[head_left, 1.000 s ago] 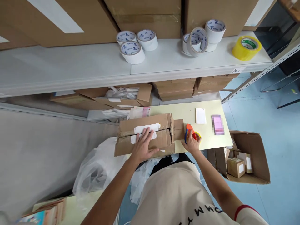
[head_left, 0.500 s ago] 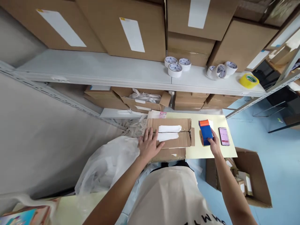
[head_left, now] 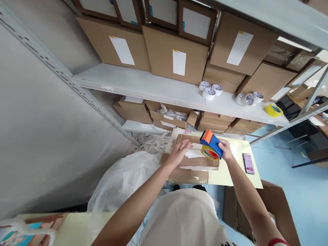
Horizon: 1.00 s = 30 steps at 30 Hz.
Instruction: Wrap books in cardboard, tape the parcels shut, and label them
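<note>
My right hand [head_left: 226, 150] grips a blue and orange tape dispenser [head_left: 214, 141] loaded with a yellow tape roll, held tilted over the right part of a cardboard box [head_left: 191, 162]. White strips lie across the top of this box, which rests on the pale yellow tabletop. Over the box's left side is my left hand [head_left: 180, 152], fingers stretched out and holding nothing; whether it touches the cardboard I cannot tell. Another brown cardboard piece [head_left: 188, 176] shows along the near edge.
A phone [head_left: 248, 163] lies at the table's right. Below stands a large open carton [head_left: 279, 205]. White plastic wrap [head_left: 125, 181] bulges on the left. The shelf [head_left: 143, 80] behind carries cartons, several white tape rolls [head_left: 208, 93] and a yellow roll [head_left: 273, 110].
My right hand has brought the tape dispenser leftward from beside the box to over it. My left hand has shifted from lying flat on the box, its fingers now closer together. The view has tilted.
</note>
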{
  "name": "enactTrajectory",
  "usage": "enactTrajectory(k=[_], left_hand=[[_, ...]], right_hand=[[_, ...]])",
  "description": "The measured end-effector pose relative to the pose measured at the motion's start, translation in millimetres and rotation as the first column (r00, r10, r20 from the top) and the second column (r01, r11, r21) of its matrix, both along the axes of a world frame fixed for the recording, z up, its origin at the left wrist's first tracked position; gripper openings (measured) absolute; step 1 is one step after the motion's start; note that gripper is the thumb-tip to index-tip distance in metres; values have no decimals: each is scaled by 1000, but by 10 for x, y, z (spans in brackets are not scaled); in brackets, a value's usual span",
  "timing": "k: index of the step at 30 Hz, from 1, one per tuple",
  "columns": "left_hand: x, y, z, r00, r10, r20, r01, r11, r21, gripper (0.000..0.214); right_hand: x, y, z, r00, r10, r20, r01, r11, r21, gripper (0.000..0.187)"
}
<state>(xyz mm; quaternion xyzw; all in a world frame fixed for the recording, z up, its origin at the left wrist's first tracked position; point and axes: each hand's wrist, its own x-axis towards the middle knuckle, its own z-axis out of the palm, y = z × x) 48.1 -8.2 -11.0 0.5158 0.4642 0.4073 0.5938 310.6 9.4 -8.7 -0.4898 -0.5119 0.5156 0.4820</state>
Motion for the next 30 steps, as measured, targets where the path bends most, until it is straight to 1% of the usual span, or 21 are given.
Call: enactTrajectory(k=[2, 3, 5, 8, 12, 15, 17, 20, 22, 23, 26, 27, 29, 30], left_hand=[[-5, 74, 182, 988, -27, 155, 54, 984, -170, 66], [-5, 102, 249, 980, -30, 194, 73, 973, -221, 64], [-4, 139, 329, 975, -33, 221, 94, 959, -268, 57], [-2, 166, 352, 978, -32, 208, 89, 959, -269, 45], [-12, 205, 345, 980, -36, 197, 80, 973, -219, 30], [-16, 254, 338, 990, -51, 132, 74, 982, -173, 22], [-24, 288, 312, 998, -26, 62, 35, 989, -146, 20], [-117, 335, 218, 1000, 17, 0, -17, 990, -142, 24], [-282, 369, 112, 998, 55, -29, -59, 987, -151, 29], [-398, 387, 45, 994, 92, -52, -98, 984, -150, 31], [-811, 434, -207, 960, 242, -141, -262, 954, -147, 38], [-936, 440, -304, 949, 266, -169, -292, 943, -161, 40], [-1110, 437, -502, 938, 266, -224, -310, 930, -197, 43], [-1152, 428, -597, 935, 255, -246, -308, 927, -213, 43]], right_hand=[[-37, -6, 40, 996, 79, 33, -78, 997, -28, 67], [-52, -4, 55, 992, 112, 52, -110, 993, -39, 67], [-78, 9, 75, 982, 166, 90, -162, 985, -52, 69], [-95, 39, 95, 967, 223, 120, -218, 974, -52, 71], [-102, 70, 155, 954, 271, 128, -267, 963, -43, 68], [-138, 94, 235, 937, 308, 164, -306, 951, -33, 68], [-186, 126, 288, 920, 333, 205, -335, 942, -27, 67], [-237, 203, 350, 888, 378, 261, -382, 923, -34, 63], [-201, 264, 377, 867, 412, 281, -413, 909, -56, 62], [-152, 293, 388, 857, 426, 290, -423, 903, -76, 61], [84, 369, 396, 836, 437, 332, -406, 900, -162, 58], [166, 391, 387, 828, 438, 350, -394, 899, -193, 56], [290, 426, 347, 811, 451, 374, -382, 891, -246, 54], [321, 440, 316, 803, 462, 377, -383, 884, -266, 53]])
